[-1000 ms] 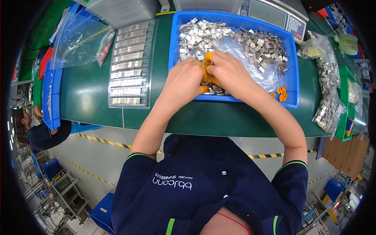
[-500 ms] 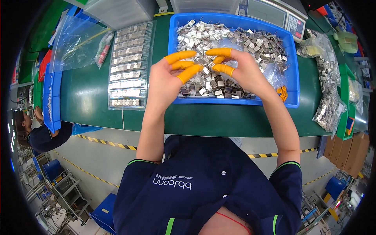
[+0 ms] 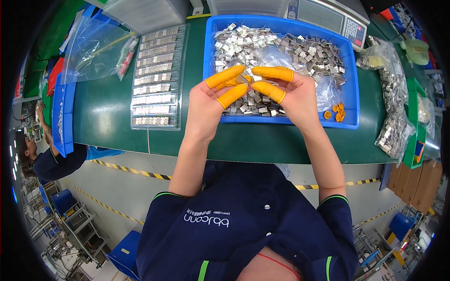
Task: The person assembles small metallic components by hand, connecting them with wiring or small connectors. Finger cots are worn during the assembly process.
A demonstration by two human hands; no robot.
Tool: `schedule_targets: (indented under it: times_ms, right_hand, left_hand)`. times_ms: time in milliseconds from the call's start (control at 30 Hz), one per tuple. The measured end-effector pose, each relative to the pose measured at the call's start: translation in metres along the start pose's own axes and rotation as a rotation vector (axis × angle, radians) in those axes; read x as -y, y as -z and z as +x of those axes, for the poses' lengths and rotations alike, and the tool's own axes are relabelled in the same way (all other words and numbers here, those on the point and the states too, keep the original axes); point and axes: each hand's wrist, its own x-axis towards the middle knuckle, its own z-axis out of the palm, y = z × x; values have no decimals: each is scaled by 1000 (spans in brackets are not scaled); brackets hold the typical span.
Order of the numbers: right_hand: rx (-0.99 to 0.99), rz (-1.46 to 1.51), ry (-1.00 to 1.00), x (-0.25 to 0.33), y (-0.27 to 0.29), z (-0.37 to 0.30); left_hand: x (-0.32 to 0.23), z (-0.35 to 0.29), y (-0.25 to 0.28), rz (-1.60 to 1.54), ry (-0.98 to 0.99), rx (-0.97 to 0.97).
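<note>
My left hand (image 3: 205, 105) and my right hand (image 3: 300, 99) meet above a blue bin (image 3: 290, 119) filled with small metal connectors (image 3: 313, 52) that have thin leads. Orange finger cots cover the fingertips of both hands. The left fingers pinch a small metal connector (image 3: 242, 79), which partly shows between the tips. Right beside it, the thumb and fingers of my right hand are closed in a pinch; what lies between them is mostly hidden. To the left of the bin, a clear plastic tray (image 3: 179, 105) holds rows of the same silvery connectors.
Several loose finger cots (image 3: 338, 112) lie in the bin's right corner. A scale (image 3: 323, 18) stands behind it. Bagged connectors (image 3: 391, 93) lie right, a clear bag (image 3: 91, 51) left. Beyond a long blue bin (image 3: 63, 117), a co-worker (image 3: 51, 161) is at work.
Both hands have come closer together, the left one shifting right, and their fingertips now meet around the connector. More finger cots show in the bin's corner. The co-worker's arm has moved up.
</note>
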Motion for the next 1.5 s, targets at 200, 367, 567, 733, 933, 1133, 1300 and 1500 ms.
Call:
schedule_targets:
  times_ms: [200, 367, 567, 733, 933, 1133, 1300, 1500]
  right_hand:
    - [-128, -24, 100, -9, -1, -8]
    - [-263, 300, -7, 1, -13, -14]
    - [-290, 377, -40, -1, -19, -18]
    - [-267, 314, -31, 0, -17, -20]
    - [-161, 145, -71, 10, -9, -27]
    - [-80, 104, -125, 21, -3, -34]
    - [-14, -166, 104, 14, 2, -28]
    - [148, -44, 135, -2, 3, -27]
  left_hand:
    - [-1, -6, -5, -110, -2, -43]
    - [8, -8, -9, -212, 0, -91]
    - [13, -10, -16, -252, -39, -65]
    - [15, -11, -15, -291, -39, -36]
    - [6, -9, -6, 51, -132, -8]
    - [-4, -15, -1, -108, 60, 190]
    - [-9, -20, -4, -83, 93, 214]
    - [9, -17, 0, -412, 299, 301]
